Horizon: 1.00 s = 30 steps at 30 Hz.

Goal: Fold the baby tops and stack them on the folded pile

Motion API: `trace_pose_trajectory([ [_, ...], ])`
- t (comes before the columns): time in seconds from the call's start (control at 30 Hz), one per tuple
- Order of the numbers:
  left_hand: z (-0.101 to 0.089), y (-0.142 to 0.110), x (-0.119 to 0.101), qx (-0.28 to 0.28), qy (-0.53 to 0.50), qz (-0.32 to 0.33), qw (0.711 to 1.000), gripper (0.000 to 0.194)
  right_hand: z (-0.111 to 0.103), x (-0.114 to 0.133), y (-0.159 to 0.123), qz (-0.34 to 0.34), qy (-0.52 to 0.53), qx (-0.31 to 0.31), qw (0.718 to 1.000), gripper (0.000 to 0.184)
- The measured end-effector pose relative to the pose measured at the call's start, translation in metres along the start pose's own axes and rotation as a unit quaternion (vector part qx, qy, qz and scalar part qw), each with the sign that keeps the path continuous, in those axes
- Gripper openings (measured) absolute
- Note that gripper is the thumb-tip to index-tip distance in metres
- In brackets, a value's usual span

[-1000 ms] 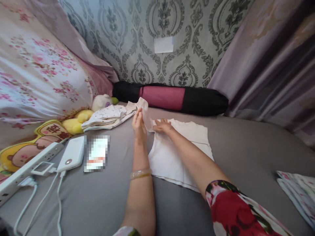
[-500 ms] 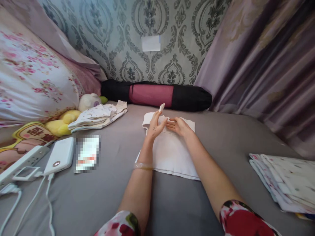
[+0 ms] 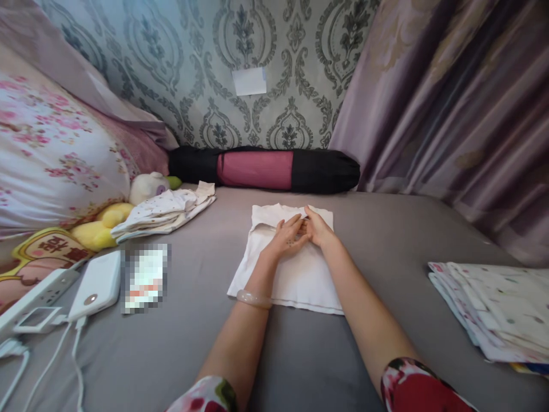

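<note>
A white garment (image 3: pixel 295 274) lies flat on the grey bed sheet (image 3: pixel 386 240), folded into a rough rectangle. My left hand (image 3: pixel 288 237) rests palm down on its upper part, fingers stretched out. My right hand (image 3: pixel 316 228) lies flat beside it, fingertips touching the left hand's. Both hands press on the cloth and hold nothing. A pale bangle (image 3: pixel 254 298) sits on my left wrist.
Folded spotted clothes (image 3: pixel 165 209) lie at the left by yellow and white soft toys (image 3: pixel 112 214). A power bank (image 3: pixel 95 285), a power strip (image 3: pixel 36 294) and cables lie at the near left. Folded printed cloths (image 3: pixel 493 309) are stacked at the right. A black and pink roll (image 3: pixel 261 169) lines the wall.
My left hand, which held a sleeve of the white garment up, has laid it down across the garment. Both hands now lie flat on the cloth. The view has shifted right.
</note>
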State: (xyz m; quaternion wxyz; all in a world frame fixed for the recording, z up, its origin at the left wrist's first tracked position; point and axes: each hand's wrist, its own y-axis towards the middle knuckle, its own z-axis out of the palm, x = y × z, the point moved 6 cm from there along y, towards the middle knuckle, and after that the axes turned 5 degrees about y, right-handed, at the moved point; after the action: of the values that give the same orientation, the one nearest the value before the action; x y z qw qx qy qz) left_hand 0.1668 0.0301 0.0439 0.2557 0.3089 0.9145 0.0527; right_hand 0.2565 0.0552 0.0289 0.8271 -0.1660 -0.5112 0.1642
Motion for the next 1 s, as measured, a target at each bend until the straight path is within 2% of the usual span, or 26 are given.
trace_pose_trajectory([
  [0.17,-0.010,0.001,0.004,-0.044,-0.024,0.018,0.999,0.040,-0.005,0.002,0.005,-0.077,0.009,-0.045,0.996,0.012],
  [0.23,-0.022,-0.001,0.014,-0.086,-0.010,-0.022,0.996,0.046,-0.008,0.003,0.005,-0.102,-0.002,-0.063,0.993,0.012],
  [0.3,-0.035,-0.007,0.029,-0.134,0.032,-0.091,0.986,0.054,-0.010,0.005,0.006,-0.122,-0.024,-0.080,0.989,0.018],
  [0.37,-0.045,-0.017,0.045,-0.155,0.081,-0.161,0.971,0.061,-0.013,0.008,0.006,-0.141,-0.056,-0.097,0.984,0.022],
  [0.47,-0.046,-0.030,0.066,-0.116,0.112,-0.226,0.961,0.065,-0.020,0.014,0.008,-0.162,-0.097,-0.114,0.975,0.026],
  [0.57,-0.039,-0.037,0.080,-0.072,0.102,-0.245,0.961,0.064,-0.031,0.019,0.010,-0.176,-0.148,-0.144,0.963,0.027],
  [0.7,-0.033,-0.038,0.083,-0.047,0.087,-0.248,0.964,0.065,-0.050,0.026,0.010,-0.181,-0.248,-0.197,0.931,0.025],
  [0.83,-0.031,-0.037,0.083,-0.043,0.074,-0.250,0.965,0.065,-0.064,0.030,0.013,-0.151,-0.361,-0.203,0.898,0.026],
  [1.0,-0.026,-0.036,0.091,-0.052,0.076,-0.259,0.962,0.056,-0.069,0.037,0.005,-0.139,-0.523,-0.217,0.813,0.032],
])
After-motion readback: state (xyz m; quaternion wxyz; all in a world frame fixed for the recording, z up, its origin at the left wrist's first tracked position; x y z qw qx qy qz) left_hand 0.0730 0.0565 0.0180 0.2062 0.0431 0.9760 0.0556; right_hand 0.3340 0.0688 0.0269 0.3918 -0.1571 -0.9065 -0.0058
